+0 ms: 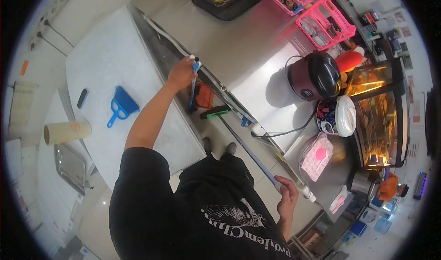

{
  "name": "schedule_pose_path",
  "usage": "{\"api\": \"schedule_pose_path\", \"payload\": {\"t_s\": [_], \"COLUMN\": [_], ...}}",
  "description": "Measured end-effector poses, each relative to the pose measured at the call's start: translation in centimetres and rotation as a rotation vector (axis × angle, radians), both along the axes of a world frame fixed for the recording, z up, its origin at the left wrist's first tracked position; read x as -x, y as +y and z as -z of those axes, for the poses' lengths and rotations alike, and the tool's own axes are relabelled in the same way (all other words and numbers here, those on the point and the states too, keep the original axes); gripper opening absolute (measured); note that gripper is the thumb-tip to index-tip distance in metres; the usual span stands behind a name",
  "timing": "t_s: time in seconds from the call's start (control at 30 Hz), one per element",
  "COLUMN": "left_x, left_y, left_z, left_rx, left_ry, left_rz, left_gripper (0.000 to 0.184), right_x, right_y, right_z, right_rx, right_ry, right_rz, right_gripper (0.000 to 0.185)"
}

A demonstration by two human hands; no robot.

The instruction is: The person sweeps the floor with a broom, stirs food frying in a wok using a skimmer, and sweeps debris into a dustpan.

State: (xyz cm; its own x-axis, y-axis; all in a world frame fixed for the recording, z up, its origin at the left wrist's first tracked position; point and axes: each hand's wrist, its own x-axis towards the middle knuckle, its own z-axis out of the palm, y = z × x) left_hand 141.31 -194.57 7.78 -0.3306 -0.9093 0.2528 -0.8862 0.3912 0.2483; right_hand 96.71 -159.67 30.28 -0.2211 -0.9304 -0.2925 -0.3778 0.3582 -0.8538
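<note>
My left hand (182,73) is closed around the top of a blue long handle with a black tip, which runs down beside an orange-red dustpan (204,96) on the floor. How the handle joins the pan is not clear. Low on the right, my right hand (286,197) has its fingers bent around the upper end of a broom (248,150) with a grey-blue stick. The broom's green head and dark bristles (216,113) rest on the floor close to the dustpan, ahead of my shoes.
On my left, a white table (161,136) bears a small blue dustpan (121,106) and a dark phone-like object (82,98). A steel counter (220,44) on my right holds a rice cooker (314,75), a patterned pot (330,116), pink baskets (324,23) and a lit food cabinet (379,117).
</note>
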Motion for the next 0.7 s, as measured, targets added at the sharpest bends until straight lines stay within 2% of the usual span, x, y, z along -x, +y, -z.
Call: {"api": "schedule_pose_path", "payload": {"t_s": [0.03, 0.13, 0.27, 0.33, 0.37, 0.43, 0.47, 0.5, 0.57, 0.63, 0.67, 0.7], "left_x": [0.2, 0.6, 0.3, 0.4, 0.6, 1.2, 2.0, 3.2, 5.6, 8.2, 9.8, 11.6], "left_y": [-0.4, -1.2, -2.4, -2.7, -2.6, -1.4, -0.6, 0.2, 0.3, -0.4, -0.9, -1.6], "left_z": [-1.0, -0.1, 0.3, 0.2, 0.3, -1.6, -2.5, -3.4, -3.5, -1.7, -0.5, 0.9], "left_rx": [-0.123, -0.238, -0.382, -0.538, -0.544, -0.485, -0.487, -0.375, -0.254, -0.285, -0.285, -0.278], "left_ry": [-0.011, -0.062, -0.115, 0.021, 0.015, -0.141, -0.144, -0.340, -0.537, 0.063, 0.061, 0.107], "left_rz": [0.104, 0.160, 0.257, 0.200, 0.213, 0.136, 0.149, 0.138, 0.137, 0.183, 0.195, 0.132], "left_gripper": [0.032, 0.026, 0.028, 0.032, 0.032, 0.051, 0.051, 0.061, 0.071, 0.083, 0.083, 0.073], "right_x": [0.0, -0.1, -0.1, -0.4, -0.6, -1.1, -1.0, -0.8, -0.7, -0.9, -1.1, -1.2], "right_y": [0.2, 0.9, 1.6, 1.8, 1.8, 2.1, 2.4, 2.6, 2.8, 2.4, 2.3, 2.1], "right_z": [-0.1, 0.3, 0.9, 0.9, 0.9, 0.8, 0.8, 1.0, 1.0, 0.8, 0.7, 0.6], "right_rx": [-0.011, 0.003, 0.013, 0.023, 0.018, 0.001, -0.001, 0.016, 0.032, 0.003, 0.003, 0.014], "right_ry": [0.018, -0.004, -0.013, -0.038, -0.040, -0.078, -0.077, -0.038, -0.002, -0.033, -0.034, -0.041], "right_rz": [0.015, 0.082, 0.148, 0.175, 0.189, 0.232, 0.245, 0.212, 0.192, 0.239, 0.251, 0.249], "right_gripper": [0.033, 0.034, 0.036, 0.037, 0.037, 0.038, 0.038, 0.038, 0.038, 0.039, 0.039, 0.040]}}
